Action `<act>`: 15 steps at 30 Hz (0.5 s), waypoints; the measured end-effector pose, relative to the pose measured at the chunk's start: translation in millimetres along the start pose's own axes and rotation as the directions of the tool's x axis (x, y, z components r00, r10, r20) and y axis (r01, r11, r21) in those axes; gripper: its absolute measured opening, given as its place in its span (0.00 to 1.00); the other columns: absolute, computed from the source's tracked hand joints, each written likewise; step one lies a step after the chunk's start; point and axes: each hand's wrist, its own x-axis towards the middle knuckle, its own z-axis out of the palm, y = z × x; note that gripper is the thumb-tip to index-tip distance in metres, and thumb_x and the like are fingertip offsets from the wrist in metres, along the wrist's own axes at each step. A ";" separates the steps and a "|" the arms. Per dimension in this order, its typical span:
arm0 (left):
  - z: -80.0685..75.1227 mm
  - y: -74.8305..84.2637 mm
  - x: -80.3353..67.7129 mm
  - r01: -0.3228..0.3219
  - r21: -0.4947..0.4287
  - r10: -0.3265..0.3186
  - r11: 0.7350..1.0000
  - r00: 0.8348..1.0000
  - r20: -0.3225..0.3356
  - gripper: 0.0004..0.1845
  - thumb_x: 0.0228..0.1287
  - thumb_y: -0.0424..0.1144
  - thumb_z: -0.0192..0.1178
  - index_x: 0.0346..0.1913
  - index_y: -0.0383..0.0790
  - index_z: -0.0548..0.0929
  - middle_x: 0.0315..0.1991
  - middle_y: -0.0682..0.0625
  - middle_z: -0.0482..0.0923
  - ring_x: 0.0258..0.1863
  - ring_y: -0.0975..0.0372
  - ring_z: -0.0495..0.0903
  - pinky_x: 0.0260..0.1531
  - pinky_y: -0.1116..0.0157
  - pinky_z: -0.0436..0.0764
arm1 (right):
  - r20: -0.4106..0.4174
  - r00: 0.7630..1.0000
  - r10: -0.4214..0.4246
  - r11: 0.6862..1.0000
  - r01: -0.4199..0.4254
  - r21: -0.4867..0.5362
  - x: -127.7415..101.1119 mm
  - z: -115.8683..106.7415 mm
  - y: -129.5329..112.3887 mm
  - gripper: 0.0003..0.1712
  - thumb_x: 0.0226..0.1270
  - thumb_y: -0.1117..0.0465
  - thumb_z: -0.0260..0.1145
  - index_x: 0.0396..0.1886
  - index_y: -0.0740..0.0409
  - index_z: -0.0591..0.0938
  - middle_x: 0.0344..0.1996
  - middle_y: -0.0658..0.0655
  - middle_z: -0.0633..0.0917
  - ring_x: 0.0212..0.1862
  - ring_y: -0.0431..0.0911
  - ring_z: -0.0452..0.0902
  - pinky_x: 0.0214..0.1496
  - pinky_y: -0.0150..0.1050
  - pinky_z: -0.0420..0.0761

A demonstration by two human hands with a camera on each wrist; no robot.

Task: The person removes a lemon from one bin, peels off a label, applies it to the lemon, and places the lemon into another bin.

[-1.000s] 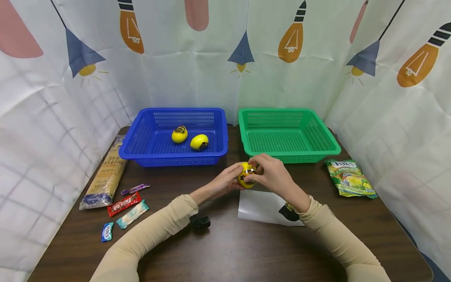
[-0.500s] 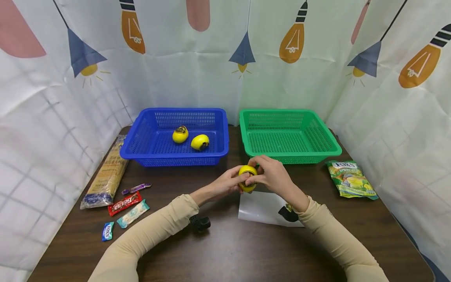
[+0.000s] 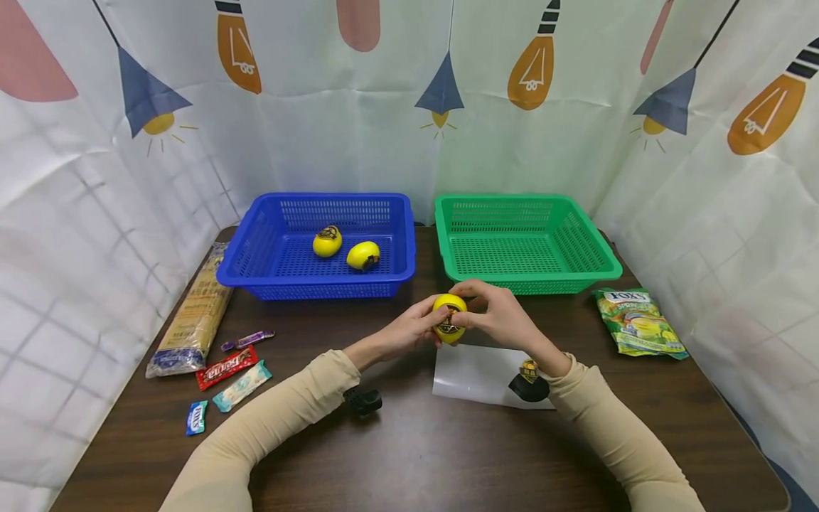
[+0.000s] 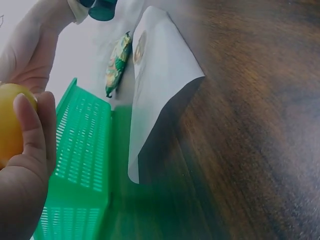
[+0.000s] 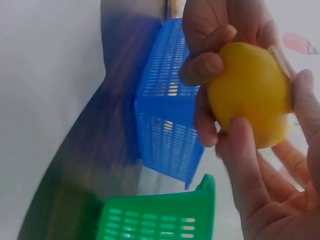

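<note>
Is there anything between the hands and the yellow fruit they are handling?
Nothing visible. The left hand and right hand both grip the yellow fruit directly, above the table in front of the green basket.

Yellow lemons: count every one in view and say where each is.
3. Two lie in the blue basket: one lemon left, another lemon right. A third lemon is held between left hand and right hand.
</note>
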 end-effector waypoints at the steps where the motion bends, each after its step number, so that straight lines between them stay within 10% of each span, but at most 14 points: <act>1: 0.0 0.1 0.1 0.000 0.000 0.000 1.000 1.000 0.001 0.32 0.77 0.58 0.42 0.72 0.39 0.59 0.54 0.38 0.77 0.43 0.64 0.84 0.37 0.72 0.82 | 0.006 1.000 0.016 0.999 -0.016 0.031 -0.2 -0.6 1.2 0.26 0.61 0.45 0.72 0.56 0.48 0.80 0.51 0.52 0.86 0.43 0.47 0.85 0.40 0.43 0.89; 15: 0.0 8.4 -1.8 0.002 0.005 -0.002 1.000 0.999 -0.044 0.40 0.69 0.60 0.50 0.78 0.46 0.56 0.62 0.28 0.72 0.45 0.62 0.85 0.43 0.69 0.87 | 0.063 0.998 0.029 0.974 -0.042 0.221 -1.9 -8.9 8.4 0.24 0.64 0.52 0.71 0.60 0.47 0.79 0.55 0.56 0.83 0.41 0.47 0.84 0.41 0.41 0.88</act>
